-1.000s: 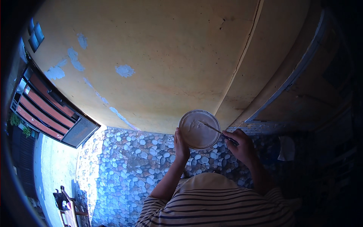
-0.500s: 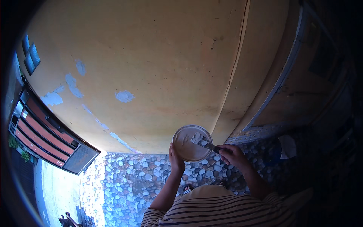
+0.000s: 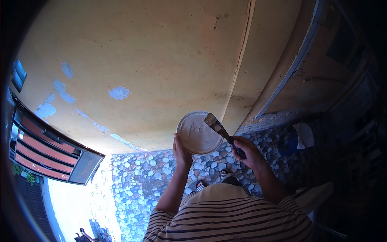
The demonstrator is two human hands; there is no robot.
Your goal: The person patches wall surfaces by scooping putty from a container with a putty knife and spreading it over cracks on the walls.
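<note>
My left hand (image 3: pixel 182 153) is closed on the left side of a round, pale tub (image 3: pixel 201 153). Whitish putty (image 3: pixel 196 133) with a smeared, uneven surface lies inside it. My right hand (image 3: pixel 248 152) is wrapped round the dark handle of a putty knife (image 3: pixel 220 129). The knife slants up and left, its blade over the tub's right rim. Some putty coats the blade near its tip. Whether the blade touches the rim, I cannot tell.
Ahead rises a yellow wall (image 3: pixel 161 60) with several whitish patches (image 3: pixel 119 93) and a long vertical crack. Pebble-patterned flooring (image 3: pixel 141 173) lies below, with my sandalled feet (image 3: pixel 200 185) on it. A red slatted gate (image 3: pixel 44 151) stands left; a pale curved object (image 3: pixel 304 136) stands right.
The putty knife has come up out of the putty, and its blade now lies over the tub's right rim. My hands and the tub appear higher in the picture.
</note>
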